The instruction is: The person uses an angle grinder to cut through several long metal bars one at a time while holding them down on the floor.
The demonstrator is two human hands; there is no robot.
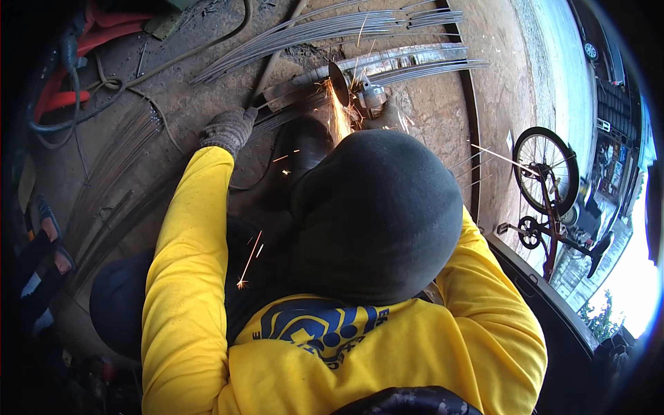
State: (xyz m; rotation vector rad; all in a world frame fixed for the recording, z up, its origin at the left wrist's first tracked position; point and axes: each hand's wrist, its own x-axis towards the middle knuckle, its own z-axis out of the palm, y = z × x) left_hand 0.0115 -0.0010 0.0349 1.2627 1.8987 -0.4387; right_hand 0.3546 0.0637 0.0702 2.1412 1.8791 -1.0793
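My left hand (229, 130), in a grey knit glove, is closed at the near end of a few dark thin metal rods (287, 115). Ahead of it, an angle grinder (372, 98) with an upright cutting disc (338, 86) throws a bright stream of orange sparks (339, 119) down toward me. My raised knee (377, 214) in dark cloth hides my right hand and the rear of the grinder. Only the yellow right sleeve (487, 287) shows. My dark boot (302, 149) stands just beside the sparks.
Bundles of long thin rods (311, 33) lie across the ground ahead, others (114, 162) at the left. A cable (187, 64) crosses the upper left near red equipment (63, 101). A metal rail (473, 114) and a bicycle (546, 173) stand at the right; loose sparks fly about.
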